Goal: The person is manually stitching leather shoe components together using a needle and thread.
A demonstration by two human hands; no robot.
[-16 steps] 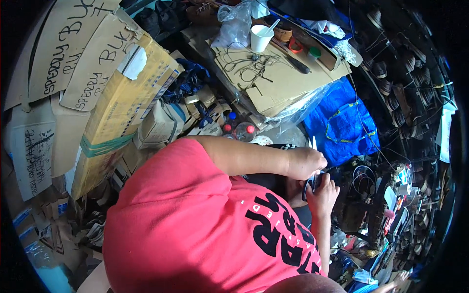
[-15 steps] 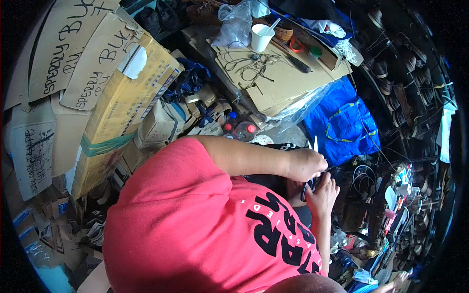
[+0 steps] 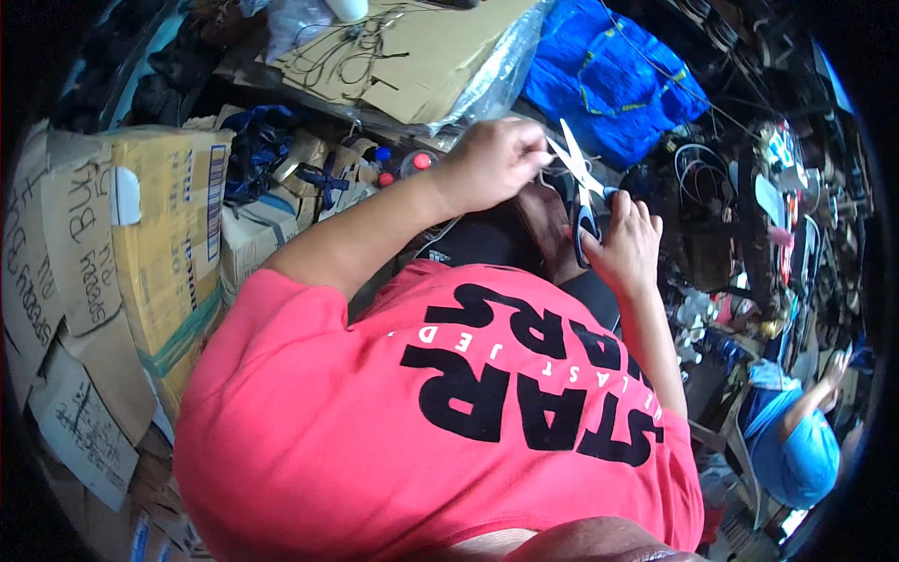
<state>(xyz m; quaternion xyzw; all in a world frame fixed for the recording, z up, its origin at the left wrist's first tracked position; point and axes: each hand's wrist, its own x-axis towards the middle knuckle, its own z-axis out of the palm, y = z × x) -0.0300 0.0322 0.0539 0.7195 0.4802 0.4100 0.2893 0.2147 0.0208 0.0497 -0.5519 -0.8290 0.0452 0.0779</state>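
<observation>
My right hand (image 3: 626, 245) is closed round the dark blue handles of a pair of scissors (image 3: 582, 178). Their silver blades stand apart and point up, away from my body. To the left, my left hand (image 3: 494, 167) has its fingers pinched together at the blade tips. A small pale bit shows at its fingertips, too thin to name. Below both hands, over my dark-clothed lap, lies a brownish, leather-like piece (image 3: 545, 217), partly hidden; its kind is unclear.
Ahead, flat cardboard (image 3: 435, 61) carries tangled dark cord (image 3: 346, 51). A blue bag (image 3: 613, 84) lies right of it. Cardboard boxes (image 3: 169, 244) crowd the left, near red-capped bottles (image 3: 419, 164). Clutter lines the right, where another person in blue (image 3: 796, 454) sits.
My left hand has drawn away from my right, to the left and up. The scissors now show fully, blades apart. The view has shifted, bringing the other person further in.
</observation>
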